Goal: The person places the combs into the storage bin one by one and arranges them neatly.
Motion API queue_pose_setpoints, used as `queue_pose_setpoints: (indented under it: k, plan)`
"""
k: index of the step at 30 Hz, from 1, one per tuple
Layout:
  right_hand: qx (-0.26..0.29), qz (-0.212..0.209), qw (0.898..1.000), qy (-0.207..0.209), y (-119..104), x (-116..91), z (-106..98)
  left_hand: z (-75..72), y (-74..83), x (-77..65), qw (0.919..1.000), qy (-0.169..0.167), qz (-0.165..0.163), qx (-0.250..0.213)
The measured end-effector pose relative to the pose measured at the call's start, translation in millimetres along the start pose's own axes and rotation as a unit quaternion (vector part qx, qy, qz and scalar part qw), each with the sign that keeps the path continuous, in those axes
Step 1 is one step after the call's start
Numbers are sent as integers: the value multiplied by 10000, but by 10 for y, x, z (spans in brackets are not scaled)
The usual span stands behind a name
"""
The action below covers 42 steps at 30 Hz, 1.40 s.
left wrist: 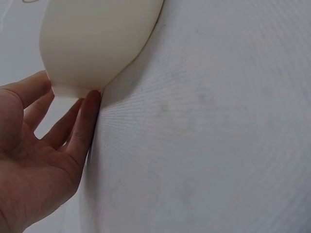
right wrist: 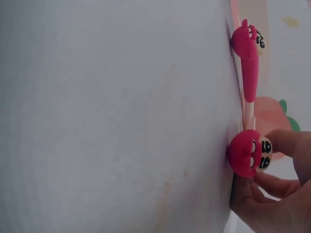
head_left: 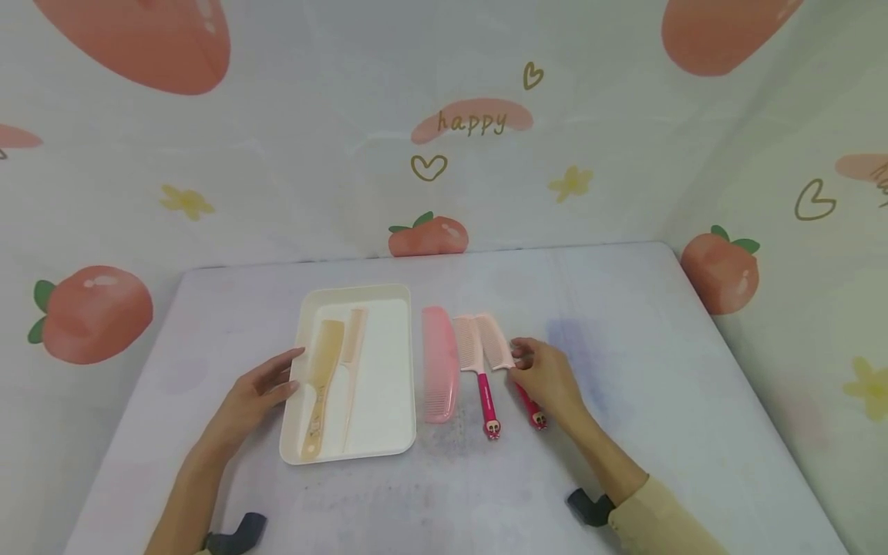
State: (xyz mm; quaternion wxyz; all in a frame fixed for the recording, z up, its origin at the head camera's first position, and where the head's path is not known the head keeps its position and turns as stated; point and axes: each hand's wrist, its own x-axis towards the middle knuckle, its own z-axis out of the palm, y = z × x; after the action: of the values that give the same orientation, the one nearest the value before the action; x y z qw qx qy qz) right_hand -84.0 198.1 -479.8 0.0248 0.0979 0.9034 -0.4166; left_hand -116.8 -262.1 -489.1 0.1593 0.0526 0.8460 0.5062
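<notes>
My left hand (head_left: 253, 393) holds the left edge of a white tray (head_left: 388, 443), thumb at the rim and fingertips low on the outer wall in the left wrist view. A wide tan comb (head_left: 326, 362) and a slim pale rat-tail comb (head_left: 352, 347) lie inside the tray. With my right hand (head_left: 548, 378) I pinch the right-hand pink comb (head_left: 495, 343), near where its teeth meet the magenta handle; the hand hides part of that handle. Its cartoon-head end (right wrist: 250, 153) faces the right wrist camera. A matching handled comb (head_left: 470, 347) lies just left of it.
A broad pink comb (head_left: 439, 366) lies upright on the table (head_left: 659, 347) between the tray and the handled combs. Behind the table hangs a white backdrop (head_left: 312, 154) printed with fruit, and another stretch closes off the right side.
</notes>
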Motion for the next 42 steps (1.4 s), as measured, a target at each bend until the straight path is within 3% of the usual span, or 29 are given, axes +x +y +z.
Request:
queue_pose_setpoints:
  k: [8,21,35,42]
  plan:
    - [68,282,9994,-180,4,12,-3,14,-15,-30,10000,41,-55,55]
    - [967,627,9914,-625,28,48,-41,20,-21,-47,10000,41,-26,-10]
    - [2038,217,9729,-1068,-121,33,-43,0,4,-46,10000,15,-48,-58]
    - [2285,111,9650,-1283,-232,23,-23,2,16,-12,9999,16,19,-126]
